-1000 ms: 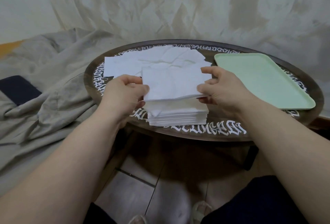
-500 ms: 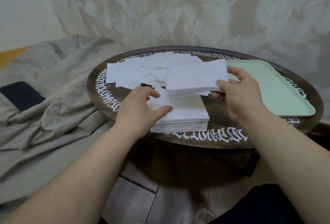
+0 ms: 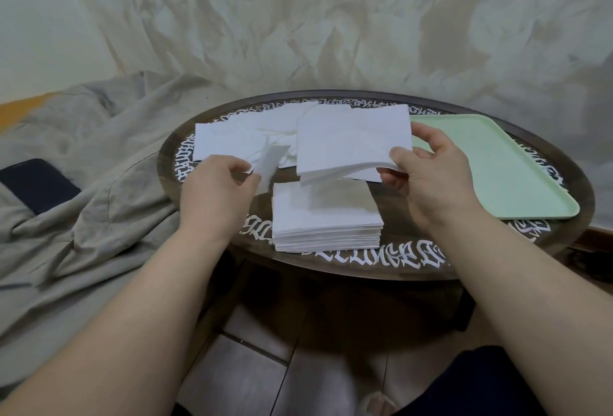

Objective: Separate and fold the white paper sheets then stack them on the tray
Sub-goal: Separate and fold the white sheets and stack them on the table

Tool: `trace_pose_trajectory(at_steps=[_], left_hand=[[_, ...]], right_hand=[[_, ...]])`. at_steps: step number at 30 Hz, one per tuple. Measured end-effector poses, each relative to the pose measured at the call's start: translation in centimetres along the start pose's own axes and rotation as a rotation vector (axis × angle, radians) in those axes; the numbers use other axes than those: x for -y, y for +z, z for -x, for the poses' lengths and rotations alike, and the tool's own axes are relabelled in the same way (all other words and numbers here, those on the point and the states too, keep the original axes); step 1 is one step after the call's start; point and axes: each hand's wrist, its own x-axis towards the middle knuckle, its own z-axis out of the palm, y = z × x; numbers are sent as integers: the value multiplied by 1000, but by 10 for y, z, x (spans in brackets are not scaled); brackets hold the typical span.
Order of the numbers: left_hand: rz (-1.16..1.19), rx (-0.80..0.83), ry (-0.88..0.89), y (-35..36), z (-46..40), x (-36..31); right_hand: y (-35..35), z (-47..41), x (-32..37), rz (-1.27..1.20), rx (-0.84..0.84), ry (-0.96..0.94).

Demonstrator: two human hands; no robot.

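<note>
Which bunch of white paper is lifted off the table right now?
The sheets pinched in the right hand; the neat stack and loose spread lie on the table.

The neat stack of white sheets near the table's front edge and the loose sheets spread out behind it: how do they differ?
The neat stack is squared up with aligned edges; the loose sheets overlap unevenly. The neat stack is many layers thick; the loose sheets lie thin and look creased. Both are white paper resting on the round table, and neither is on the green tray.
</note>
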Motion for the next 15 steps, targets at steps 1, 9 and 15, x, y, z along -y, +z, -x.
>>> trace_pose_trajectory(at_steps=[1,9,15], left_hand=[[5,9,1,0,-1,4],[747,511,-523,-9,13,-23],[1273,760,-637,-10,19,-29]], right_hand=[[2,0,0,-2,7,-2],[23,4,2,-94,79,8],[26,8,7,-227,131,60]])
